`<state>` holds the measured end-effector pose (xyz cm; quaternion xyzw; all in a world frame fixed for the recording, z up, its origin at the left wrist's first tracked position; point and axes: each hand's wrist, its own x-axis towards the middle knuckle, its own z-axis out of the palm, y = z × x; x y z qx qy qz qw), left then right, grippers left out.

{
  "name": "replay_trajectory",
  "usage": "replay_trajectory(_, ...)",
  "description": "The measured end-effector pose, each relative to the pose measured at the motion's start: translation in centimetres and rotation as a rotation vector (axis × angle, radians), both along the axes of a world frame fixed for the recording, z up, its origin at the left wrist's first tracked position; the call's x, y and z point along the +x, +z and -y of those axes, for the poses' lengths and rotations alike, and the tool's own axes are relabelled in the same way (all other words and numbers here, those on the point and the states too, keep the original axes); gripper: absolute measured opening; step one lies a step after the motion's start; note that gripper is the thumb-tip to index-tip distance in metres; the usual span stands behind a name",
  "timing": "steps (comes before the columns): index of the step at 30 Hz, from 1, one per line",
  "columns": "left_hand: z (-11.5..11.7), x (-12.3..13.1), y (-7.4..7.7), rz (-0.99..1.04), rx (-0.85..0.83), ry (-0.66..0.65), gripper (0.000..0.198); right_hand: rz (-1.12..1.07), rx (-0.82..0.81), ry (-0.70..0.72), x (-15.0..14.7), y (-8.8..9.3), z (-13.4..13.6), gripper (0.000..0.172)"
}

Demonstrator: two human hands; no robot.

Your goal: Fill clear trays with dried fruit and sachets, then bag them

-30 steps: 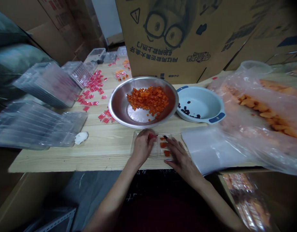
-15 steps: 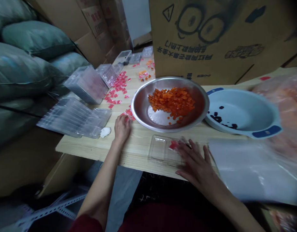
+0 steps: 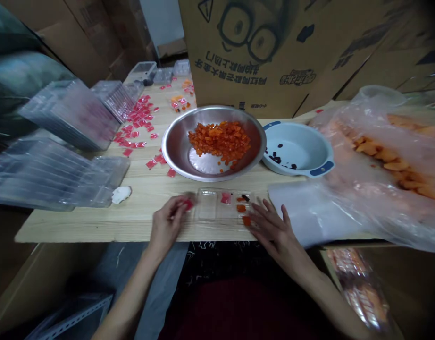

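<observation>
My left hand [image 3: 167, 224] pinches a small red packet [image 3: 188, 204] just left of a clear plastic tray [image 3: 206, 217]. A pink-red packet [image 3: 226, 198] lies in the tray's middle section. Toward its right end sit orange pieces [image 3: 241, 208] and a dark piece [image 3: 245, 198]. My right hand [image 3: 281, 236] is open, fingers spread, with its fingertips at the tray's right end. Behind the tray stands a steel bowl [image 3: 171, 158] partly filled with diced orange pieces [image 3: 221, 141]. More red packets [image 3: 138, 115] are scattered on the table at the left.
A light blue basin [image 3: 309, 146] holds several dark pieces. At the right lie a large plastic bag of orange pieces [image 3: 394, 163] and clear plastic sheets [image 3: 298, 208]. Stacked clear trays [image 3: 54, 174] and a white lump [image 3: 121, 194] are left. A cardboard box [image 3: 253, 56] stands behind.
My left hand has picked up a red packet beside the bowl and come back toward the tray. My right hand stays at the tray's right end, uncovering orange pieces. The view has shifted right.
</observation>
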<state>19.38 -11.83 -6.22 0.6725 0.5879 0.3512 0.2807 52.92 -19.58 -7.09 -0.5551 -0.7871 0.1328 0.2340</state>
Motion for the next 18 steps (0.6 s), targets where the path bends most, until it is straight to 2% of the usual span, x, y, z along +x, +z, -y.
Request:
replay_trajectory(3,0.5,5.3,1.3,0.138,-0.105,-0.232,0.017,-0.026,-0.048,-0.001,-0.8,-0.2,1.1,0.043)
replay_trajectory(5,0.4,7.9,1.1,0.113,-0.106,-0.321,0.016,-0.034,-0.048,-0.002,-1.2,-0.2,1.7,0.044)
replay_trajectory(7,0.2,9.2,0.5,0.029,-0.039,-0.36,0.017,-0.036,-0.044,-0.014,-1.3,-0.1,2.1,0.046)
replay_trajectory(12,0.5,9.2,-0.2,-0.119,0.182,-0.27,0.032,-0.063,-0.048,-0.042,-0.6,-0.4,2.6,0.056)
replay_trajectory(16,1.4,9.0,0.3,-0.172,0.15,-0.312,0.02,-0.083,-0.059,-0.023,-0.9,-1.2,2.7,0.062)
replay_trajectory(18,1.7,8.9,0.5,-0.168,0.13,-0.312,0.016,-0.093,-0.068,-0.014,-0.9,-1.0,2.9,0.062)
